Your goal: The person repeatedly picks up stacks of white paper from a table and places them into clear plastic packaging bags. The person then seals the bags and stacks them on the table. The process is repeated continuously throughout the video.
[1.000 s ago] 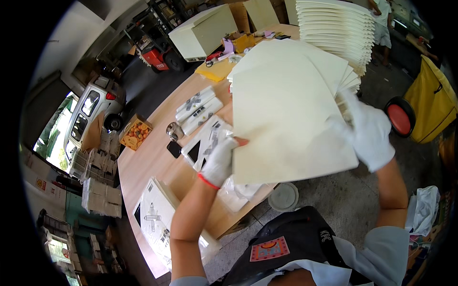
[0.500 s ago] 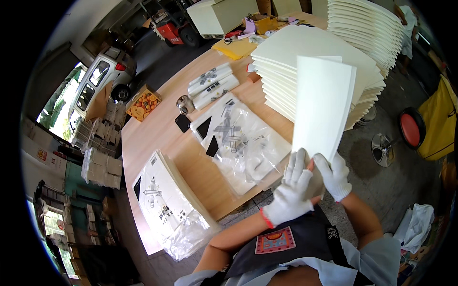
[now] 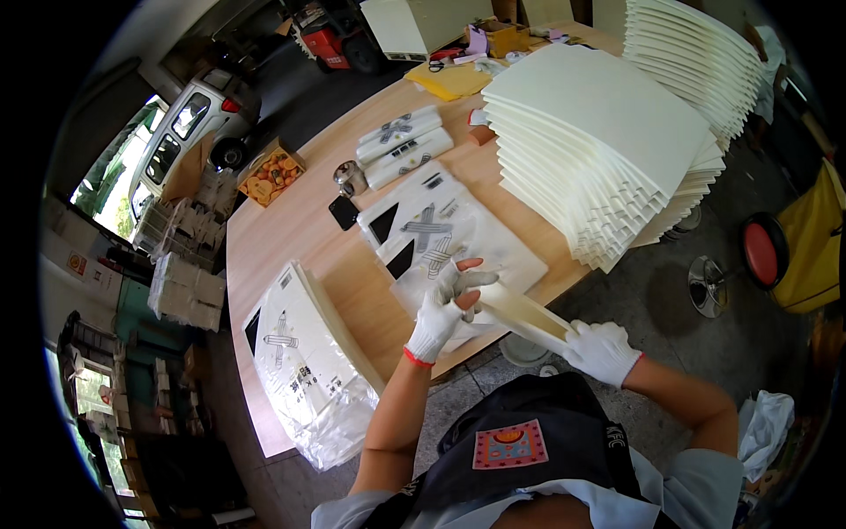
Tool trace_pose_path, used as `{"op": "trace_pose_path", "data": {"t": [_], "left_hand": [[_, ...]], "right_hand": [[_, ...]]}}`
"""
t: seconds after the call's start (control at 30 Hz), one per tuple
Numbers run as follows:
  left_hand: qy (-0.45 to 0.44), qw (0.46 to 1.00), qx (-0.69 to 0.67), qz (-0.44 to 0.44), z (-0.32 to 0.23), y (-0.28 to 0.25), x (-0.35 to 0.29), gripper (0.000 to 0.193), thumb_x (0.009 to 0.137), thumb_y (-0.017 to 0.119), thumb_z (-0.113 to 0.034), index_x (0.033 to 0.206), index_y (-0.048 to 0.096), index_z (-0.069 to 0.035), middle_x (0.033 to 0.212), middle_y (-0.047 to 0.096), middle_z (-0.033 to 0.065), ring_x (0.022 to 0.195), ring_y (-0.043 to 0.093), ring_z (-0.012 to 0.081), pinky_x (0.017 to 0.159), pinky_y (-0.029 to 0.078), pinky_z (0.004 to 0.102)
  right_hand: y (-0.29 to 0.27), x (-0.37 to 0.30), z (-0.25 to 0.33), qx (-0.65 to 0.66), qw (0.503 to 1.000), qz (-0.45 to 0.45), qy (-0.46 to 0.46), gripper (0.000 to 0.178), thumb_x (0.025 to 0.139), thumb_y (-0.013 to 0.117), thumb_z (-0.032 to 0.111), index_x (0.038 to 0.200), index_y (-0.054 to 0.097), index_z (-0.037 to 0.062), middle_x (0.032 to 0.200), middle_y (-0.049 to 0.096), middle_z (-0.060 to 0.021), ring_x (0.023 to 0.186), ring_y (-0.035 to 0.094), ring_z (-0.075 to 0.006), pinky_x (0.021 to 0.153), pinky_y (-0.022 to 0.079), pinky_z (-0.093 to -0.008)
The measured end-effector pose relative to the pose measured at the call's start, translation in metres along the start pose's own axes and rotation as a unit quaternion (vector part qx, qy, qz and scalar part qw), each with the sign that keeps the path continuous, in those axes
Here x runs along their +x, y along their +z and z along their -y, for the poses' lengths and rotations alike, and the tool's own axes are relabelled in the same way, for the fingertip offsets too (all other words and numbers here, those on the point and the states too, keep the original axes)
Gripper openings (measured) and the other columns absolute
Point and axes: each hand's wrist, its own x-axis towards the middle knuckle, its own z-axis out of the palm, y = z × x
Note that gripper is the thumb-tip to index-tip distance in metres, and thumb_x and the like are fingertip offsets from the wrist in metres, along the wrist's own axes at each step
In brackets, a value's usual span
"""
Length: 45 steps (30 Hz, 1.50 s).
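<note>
My right hand [image 3: 604, 353], in a white glove with a red cuff, grips one end of a thin stack of white paper [image 3: 529, 319], which is tilted and seen nearly edge-on. My left hand [image 3: 439, 313], gloved alike with bare thumb and forefinger tips, is at the stack's other end. Its fingers are bent around the edge of a clear plastic bag; the exact grip is partly hidden. Under and beyond it lies a pile of printed plastic bags [image 3: 476, 225] with black corners and a grey crossed-pencil design.
A tall fanned pile of white paper [image 3: 599, 115] stands at the right of the wooden table [image 3: 300, 212]. Filled bags [image 3: 304, 370] lie at the front left. A phone [image 3: 343, 212], a metal tin [image 3: 349, 178], rolled bags [image 3: 405, 145] and a fruit box [image 3: 271, 174] lie farther back. A stool [image 3: 762, 251] stands right.
The paper stack has come down from upright to a low tilt toward the bags. My left hand has moved left to the bag pile; my right hand has lowered slightly with the paper.
</note>
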Motion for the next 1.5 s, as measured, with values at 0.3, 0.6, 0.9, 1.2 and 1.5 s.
{"op": "trace_pose_path", "data": {"t": [0.3, 0.6, 0.9, 1.2, 1.5], "left_hand": [[0.097, 0.986, -0.040, -0.126, 0.004, -0.062, -0.010, 0.046, 0.092, 0.042, -0.031, 0.126, 0.048, 0.000, 0.063, 0.050, -0.0026, 0.052, 0.041, 0.0053, 0.062, 0.043, 0.0243], [0.149, 0.869, 0.454, -0.128, -0.022, 0.004, -0.039, 0.040, 0.074, 0.053, 0.003, 0.107, 0.065, -0.017, 0.064, 0.054, 0.0086, 0.057, 0.056, 0.0266, 0.052, 0.045, 0.0360], [0.399, 0.843, 0.353, 0.077, 0.042, 0.015, -0.036, 0.023, 0.070, 0.059, -0.007, 0.091, 0.065, -0.008, 0.074, 0.062, 0.0093, 0.060, 0.056, 0.0274, 0.056, 0.046, 0.0333], [0.346, 0.871, 0.346, -0.047, 0.026, 0.018, -0.025, 0.021, 0.065, 0.051, 0.004, 0.081, 0.059, -0.007, 0.073, 0.058, 0.0098, 0.068, 0.058, 0.0265, 0.062, 0.047, 0.0366], [0.058, 0.982, 0.181, 0.013, 0.029, 0.057, -0.029, 0.042, 0.068, 0.046, 0.009, 0.101, 0.065, -0.008, 0.074, 0.058, 0.0104, 0.070, 0.059, 0.0169, 0.063, 0.047, 0.0299]], "right_hand": [[-0.048, 0.005, 0.005, 0.108, 0.989, -0.098, -0.022, 0.028, 0.086, 0.049, 0.034, 0.092, 0.059, 0.0078, 0.092, 0.059, -0.0075, 0.064, 0.062, -0.0226, 0.053, 0.050, -0.0376], [-0.047, 0.058, 0.011, 0.095, 0.992, 0.081, 0.027, 0.020, 0.084, 0.056, 0.027, 0.092, 0.064, 0.0105, 0.084, 0.064, -0.0129, 0.068, 0.064, -0.0262, 0.060, 0.051, -0.0380], [0.004, 0.104, -0.013, 0.671, 0.715, 0.176, 0.082, 0.032, 0.088, 0.060, 0.019, 0.111, 0.060, -0.0030, 0.098, 0.065, -0.0042, 0.089, 0.059, -0.0086, 0.078, 0.048, -0.0256], [-0.019, 0.103, 0.000, 0.457, 0.887, 0.061, 0.009, 0.024, 0.089, 0.051, 0.018, 0.098, 0.064, 0.0000, 0.093, 0.066, -0.0130, 0.083, 0.066, -0.0222, 0.076, 0.052, -0.0341], [0.039, 0.111, 0.005, 0.377, 0.916, -0.135, -0.010, 0.019, 0.085, 0.054, 0.016, 0.095, 0.061, 0.0023, 0.089, 0.066, -0.0088, 0.082, 0.062, -0.0258, 0.079, 0.048, -0.0342]]}}
